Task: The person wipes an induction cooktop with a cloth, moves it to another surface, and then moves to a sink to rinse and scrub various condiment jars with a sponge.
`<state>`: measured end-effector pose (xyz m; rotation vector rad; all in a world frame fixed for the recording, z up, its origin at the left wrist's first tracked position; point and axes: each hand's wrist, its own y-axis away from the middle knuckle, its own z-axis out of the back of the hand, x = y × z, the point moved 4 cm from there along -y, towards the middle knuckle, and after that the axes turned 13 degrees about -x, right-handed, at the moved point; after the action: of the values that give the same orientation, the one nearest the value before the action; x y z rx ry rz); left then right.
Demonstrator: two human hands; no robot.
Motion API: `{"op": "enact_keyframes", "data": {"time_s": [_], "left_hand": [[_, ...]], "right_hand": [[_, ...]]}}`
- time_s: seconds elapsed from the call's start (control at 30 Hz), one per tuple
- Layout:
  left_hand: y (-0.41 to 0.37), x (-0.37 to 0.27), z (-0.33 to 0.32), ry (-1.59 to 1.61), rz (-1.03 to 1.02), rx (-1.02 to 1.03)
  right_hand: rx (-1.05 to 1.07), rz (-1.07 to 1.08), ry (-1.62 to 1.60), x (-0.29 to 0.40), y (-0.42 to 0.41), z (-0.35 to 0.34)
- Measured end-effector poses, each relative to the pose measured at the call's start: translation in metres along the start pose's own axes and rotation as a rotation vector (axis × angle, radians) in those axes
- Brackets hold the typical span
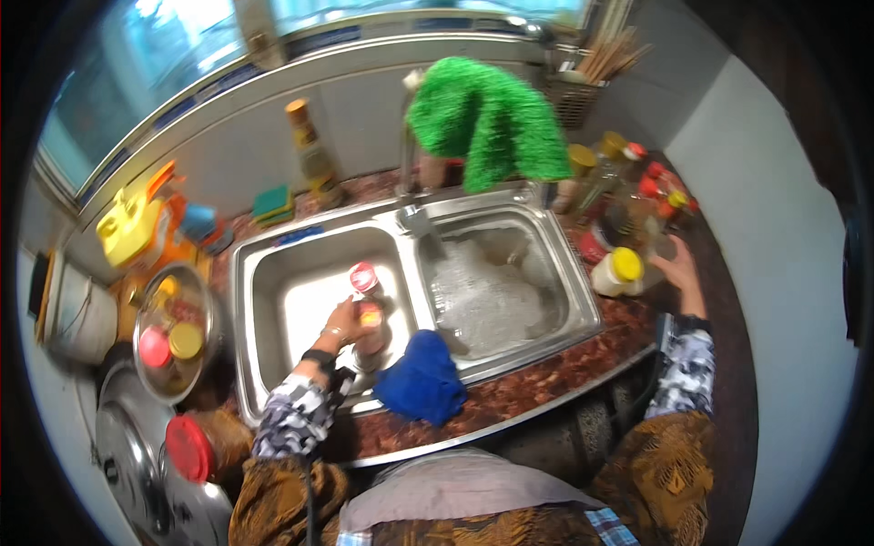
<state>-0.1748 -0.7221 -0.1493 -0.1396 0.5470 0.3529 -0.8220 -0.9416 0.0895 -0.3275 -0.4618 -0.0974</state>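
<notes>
My left hand (343,319) is down in the left basin (273,321), its fingers against a small jar (371,338) with a reddish top. Just beyond that jar stands another container with a red-and-white lid (364,276). On the right counter, my right hand (677,268) has thumb and fingers around a clear container (659,242), blurred by motion. Close to it is a white jar with a yellow lid (618,271). Foamy water (488,286) fills part of the right basin. A blue cloth (425,379) drapes over the sink's front rim.
A green towel (485,123) hangs over the faucet (412,211). Bottles and jars (601,184) crowd the back right corner. Along the left are a metal bowl of lidded jars (212,334), a red-lidded jar (190,447) and a yellow jug (126,228). A glass bottle (315,160) stands behind the sink.
</notes>
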Motion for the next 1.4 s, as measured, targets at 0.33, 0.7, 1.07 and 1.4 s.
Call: {"op": "enact_keyframes", "data": {"time_s": [0.33,0.7,1.07,1.4], "left_hand": [[0.01,-0.027,0.013,-0.179,0.207,0.19],[0.0,0.009,0.065,-0.131,0.252,-0.163],[-0.027,0.126,0.04,-0.302,0.31,-0.072],[-0.011,0.07,0.085,-0.285,0.189,-0.111]], "right_hand": [[-0.032,0.487,-0.031,0.177,0.102,0.125],[0.527,0.965,-0.553,0.366,0.228,-0.153],[0.68,1.236,-0.264,0.332,0.241,-0.219],[-0.406,0.276,0.031,0.135,0.097,0.0]]}}
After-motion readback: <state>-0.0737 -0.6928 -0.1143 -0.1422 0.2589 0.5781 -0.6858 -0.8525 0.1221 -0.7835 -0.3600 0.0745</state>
